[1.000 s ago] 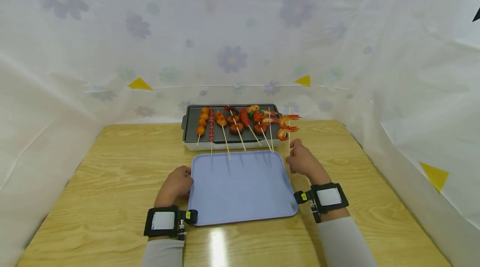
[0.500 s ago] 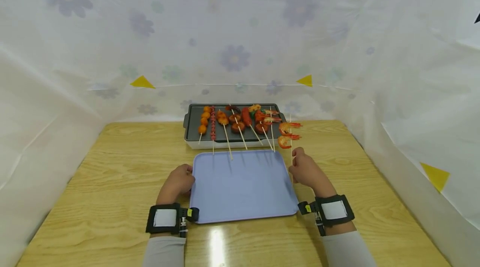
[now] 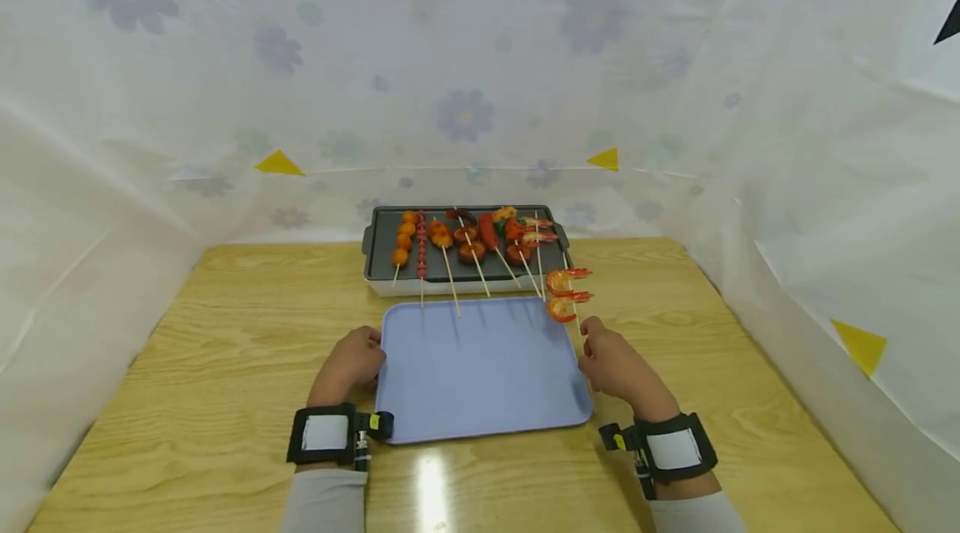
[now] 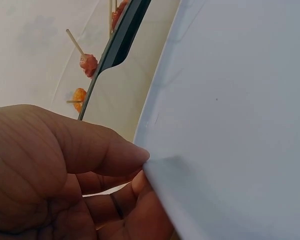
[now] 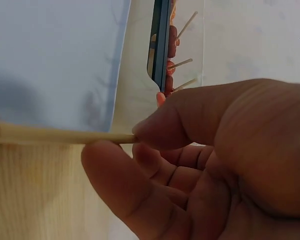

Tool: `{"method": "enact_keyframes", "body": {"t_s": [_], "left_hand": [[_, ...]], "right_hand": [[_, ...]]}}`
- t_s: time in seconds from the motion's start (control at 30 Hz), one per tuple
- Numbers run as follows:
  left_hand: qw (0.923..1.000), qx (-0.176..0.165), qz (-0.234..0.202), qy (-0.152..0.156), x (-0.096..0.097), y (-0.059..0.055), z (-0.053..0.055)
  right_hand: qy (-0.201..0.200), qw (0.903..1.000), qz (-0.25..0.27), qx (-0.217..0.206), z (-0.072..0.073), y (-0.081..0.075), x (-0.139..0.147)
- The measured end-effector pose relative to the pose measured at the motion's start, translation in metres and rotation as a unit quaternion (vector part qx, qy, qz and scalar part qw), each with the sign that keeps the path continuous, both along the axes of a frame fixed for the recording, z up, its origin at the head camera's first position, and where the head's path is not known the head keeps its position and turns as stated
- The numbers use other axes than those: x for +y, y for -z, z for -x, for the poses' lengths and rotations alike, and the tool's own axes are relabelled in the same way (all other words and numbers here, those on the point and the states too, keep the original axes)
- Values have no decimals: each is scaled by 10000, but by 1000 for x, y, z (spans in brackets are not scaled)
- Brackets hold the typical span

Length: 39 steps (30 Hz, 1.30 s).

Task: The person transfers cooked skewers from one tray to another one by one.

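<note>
My right hand (image 3: pixel 613 358) pinches the bare stick of a shrimp skewer (image 3: pixel 567 294) between thumb and fingers. Two orange shrimps sit on its upper part, over the upper right corner of a pale blue tray (image 3: pixel 480 375). In the right wrist view the wooden stick (image 5: pixel 60 135) runs left from the fingertips. At the tray's left edge, my left hand (image 3: pixel 351 362) grips the rim; the left wrist view has the thumb (image 4: pixel 120 152) at the edge and curled fingers below it.
Behind the tray stands a grill (image 3: pixel 386 262) with a dark plate. It bears several skewers, among them orange balls (image 3: pixel 402 241), a sausage (image 3: pixel 488 231) and more shrimps (image 3: pixel 538 238); their sticks point toward the tray. A white flowered sheet (image 3: pixel 465 50) surrounds the wooden table (image 3: pixel 247 333).
The right hand has come nearer with the shrimp skewer, and the shrimps have moved from the grill's right side to over the tray's corner. The left hand stays at the tray's edge.
</note>
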<state>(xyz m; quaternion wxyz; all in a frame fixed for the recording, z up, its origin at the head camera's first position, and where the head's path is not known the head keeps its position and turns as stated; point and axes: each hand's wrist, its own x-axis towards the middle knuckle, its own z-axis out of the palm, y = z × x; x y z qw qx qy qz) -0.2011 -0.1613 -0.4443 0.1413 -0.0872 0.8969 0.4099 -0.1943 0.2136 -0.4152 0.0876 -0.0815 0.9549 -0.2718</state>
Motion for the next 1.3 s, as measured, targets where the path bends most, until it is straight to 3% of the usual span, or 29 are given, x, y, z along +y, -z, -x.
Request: {"method": "enact_keyframes", "body": {"t_s": [0.53, 0.77, 1.3], "left_hand": [[10000, 18, -11, 94, 0, 0, 3], [10000, -4, -85, 49, -1, -2, 3], [9999, -13, -108, 58, 0, -1, 2]], "right_hand": [[-109, 9993, -345, -57, -19, 8, -12], [-91, 9990, -379, -204, -21, 7, -17], [-389, 9960, -806, 4, -23, 9, -17]]}}
